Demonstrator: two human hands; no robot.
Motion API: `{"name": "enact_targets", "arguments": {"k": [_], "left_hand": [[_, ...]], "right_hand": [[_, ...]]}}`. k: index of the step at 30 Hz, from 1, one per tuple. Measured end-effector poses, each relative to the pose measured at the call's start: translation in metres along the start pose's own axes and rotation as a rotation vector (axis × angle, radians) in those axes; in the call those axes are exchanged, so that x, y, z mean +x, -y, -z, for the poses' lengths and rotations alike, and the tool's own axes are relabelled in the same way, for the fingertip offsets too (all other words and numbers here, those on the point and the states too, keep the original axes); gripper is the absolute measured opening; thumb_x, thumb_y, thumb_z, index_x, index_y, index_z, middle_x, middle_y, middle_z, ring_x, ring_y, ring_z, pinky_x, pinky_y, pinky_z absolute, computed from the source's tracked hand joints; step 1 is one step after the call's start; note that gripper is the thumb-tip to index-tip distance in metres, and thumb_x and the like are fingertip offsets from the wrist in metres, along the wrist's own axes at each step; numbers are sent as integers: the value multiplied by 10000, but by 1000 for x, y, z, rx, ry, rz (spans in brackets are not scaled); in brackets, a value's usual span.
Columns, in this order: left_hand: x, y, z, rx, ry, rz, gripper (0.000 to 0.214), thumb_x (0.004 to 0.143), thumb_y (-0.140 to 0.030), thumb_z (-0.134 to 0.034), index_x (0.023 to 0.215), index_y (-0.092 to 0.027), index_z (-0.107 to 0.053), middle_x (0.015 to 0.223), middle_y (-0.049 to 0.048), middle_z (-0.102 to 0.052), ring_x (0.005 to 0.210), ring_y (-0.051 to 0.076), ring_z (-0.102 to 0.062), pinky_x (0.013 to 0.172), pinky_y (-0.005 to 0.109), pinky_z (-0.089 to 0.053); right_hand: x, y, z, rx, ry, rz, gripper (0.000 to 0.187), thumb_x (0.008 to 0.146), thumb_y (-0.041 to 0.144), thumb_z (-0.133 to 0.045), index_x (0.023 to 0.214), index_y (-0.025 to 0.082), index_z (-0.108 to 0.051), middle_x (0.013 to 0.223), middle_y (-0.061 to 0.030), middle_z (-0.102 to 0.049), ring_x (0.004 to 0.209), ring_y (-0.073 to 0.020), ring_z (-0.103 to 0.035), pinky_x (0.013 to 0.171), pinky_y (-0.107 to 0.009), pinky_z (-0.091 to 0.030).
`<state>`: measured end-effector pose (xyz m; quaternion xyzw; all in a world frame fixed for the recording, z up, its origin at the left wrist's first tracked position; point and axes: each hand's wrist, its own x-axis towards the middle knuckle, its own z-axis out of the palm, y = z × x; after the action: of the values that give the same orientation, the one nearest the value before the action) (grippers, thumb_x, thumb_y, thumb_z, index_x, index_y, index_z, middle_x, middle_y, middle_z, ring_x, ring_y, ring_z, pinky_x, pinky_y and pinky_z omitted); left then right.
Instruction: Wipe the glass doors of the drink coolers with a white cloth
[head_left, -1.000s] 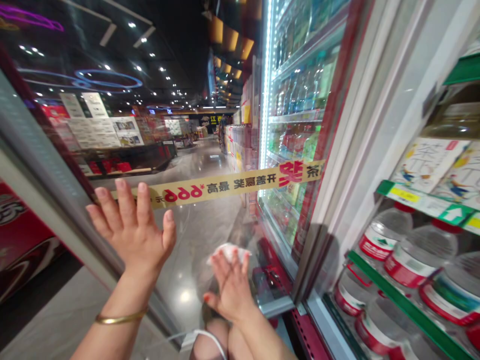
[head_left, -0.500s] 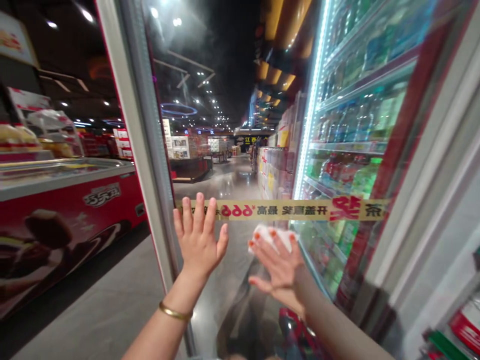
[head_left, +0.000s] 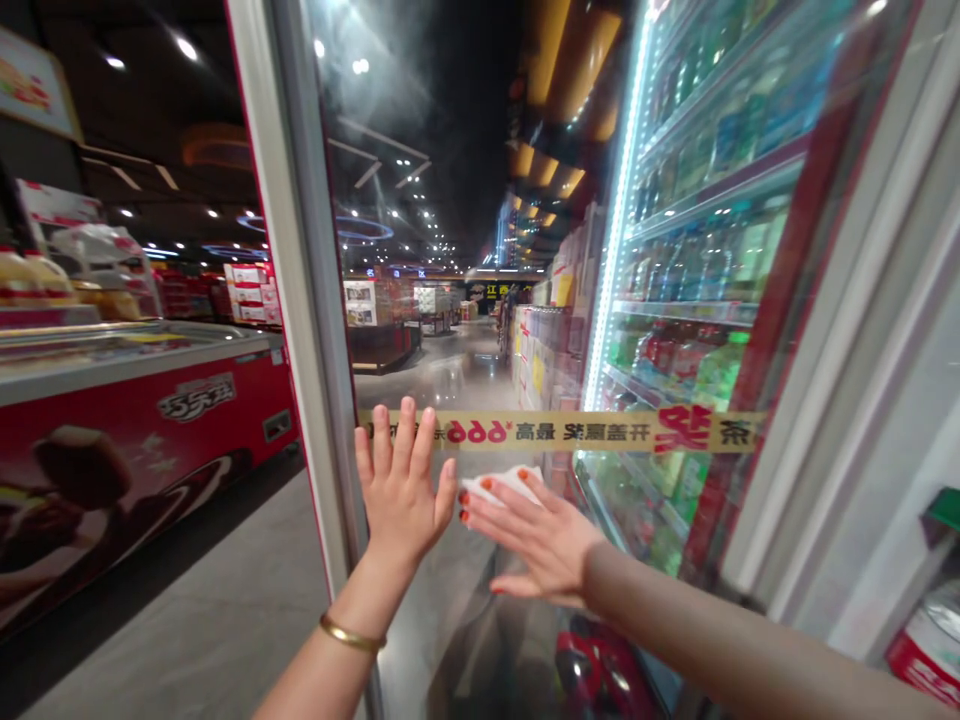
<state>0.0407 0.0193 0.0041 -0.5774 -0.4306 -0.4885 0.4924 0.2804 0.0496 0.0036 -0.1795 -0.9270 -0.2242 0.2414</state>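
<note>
A tall glass door (head_left: 465, 560) with a pale metal frame stands open in front of me. My left hand (head_left: 399, 500), a gold bangle on its wrist, lies flat on the glass near the left frame, fingers spread and holding nothing. My right hand (head_left: 532, 535), with orange-red nails, presses a folded white cloth (head_left: 495, 488) to the glass just right of it. Its fingers are stretched over the cloth, covering part of it; whether it is paper or fabric I cannot tell. A yellow strip (head_left: 592, 432) with mirrored lettering crosses the door just above both hands.
On the left stands a red chest freezer (head_left: 225, 400) with an ice-cream picture. Lit shelves of bottles (head_left: 697, 260) appear in the glass at right. A bottle with a red label (head_left: 926, 645) is at the lower right. Stacked boxes (head_left: 529, 345) line the aisle beyond the glass.
My right hand has slid left across the glass with the white cloth, turning its fingers leftward, and is now closer to my left hand. The left hand stays flat on the door.
</note>
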Motion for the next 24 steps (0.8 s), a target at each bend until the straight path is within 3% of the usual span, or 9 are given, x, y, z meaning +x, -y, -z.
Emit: {"name": "enact_targets", "arguments": {"k": [3,6,8,10,13,16,19,22,24], "left_hand": [[-2,2,-2,-22,12,2,804,1051,-316,-581,1771,-220,-236,1828,62,-243,1745,266,-93,1440,491,-51],[-3,4,-4,-60,-5,22,806,1057,-308,-566,1776,-227,-211,1823,82,-278,1743,261,-112,1439,496,-57],[-5,6,-4,-140,-34,50,800,1075,-324,-523,1783,-236,-161,1828,104,-277,1737,257,-154,1436,514,-89],[-9,7,-3,-257,-65,107,765,1103,-361,-443,1786,-249,-118,1841,123,-243,1728,255,-200,1426,530,-155],[-22,9,2,-397,-115,190,716,1130,-429,-334,1786,-254,-106,1851,147,-199,1721,253,-232,1400,518,-255],[-35,11,8,-430,-111,189,736,1129,-441,-382,1785,-246,-112,1851,163,-186,1732,255,-191,1397,498,-261],[-42,14,17,-411,-24,166,795,1107,-400,-484,1786,-231,-104,1856,172,-150,1741,257,-142,1408,499,-225],[-41,19,23,-341,66,142,836,1079,-350,-560,1784,-239,-126,1857,168,-138,1740,270,-148,1408,523,-223],[-40,22,25,-283,103,90,854,1057,-318,-601,1782,-242,-156,1850,156,-174,1737,278,-157,1413,531,-212]], "right_hand": [[10,-21,31,-70,-84,92,617,1047,685,-566,1611,438,-533,1680,63,-565,1584,-251,-480,1339,-526,-383],[47,-70,105,-303,-435,-227,744,1092,701,-436,1718,303,-373,1831,-58,-313,1724,-367,-153,1347,-732,-194],[72,-82,131,-392,-558,-453,791,1121,664,-354,1750,192,-269,1865,-135,-165,1730,-426,8,1309,-818,-107],[85,-66,118,-394,-567,-406,743,1122,614,-388,1728,188,-325,1854,-129,-215,1731,-421,-5,1306,-824,-120],[82,-11,56,-283,-299,109,514,1086,497,-516,1551,295,-602,1716,12,-521,1700,-277,-283,1363,-638,-296],[84,20,30,-224,-127,293,429,1047,437,-563,1441,327,-694,1611,95,-630,1606,-174,-465,1343,-468,-398],[106,-7,81,-292,-305,7,554,1072,533,-479,1599,373,-539,1728,85,-492,1674,-208,-340,1367,-559,-279],[107,-59,150,-362,-508,-366,739,1120,548,-185,1729,146,-299,1847,-121,-224,1720,-378,-47,1337,-690,-61],[77,-85,165,-396,-597,-582,850,1103,619,-121,1741,70,-231,1848,-208,-141,1702,-448,-23,1315,-722,-74]]}}
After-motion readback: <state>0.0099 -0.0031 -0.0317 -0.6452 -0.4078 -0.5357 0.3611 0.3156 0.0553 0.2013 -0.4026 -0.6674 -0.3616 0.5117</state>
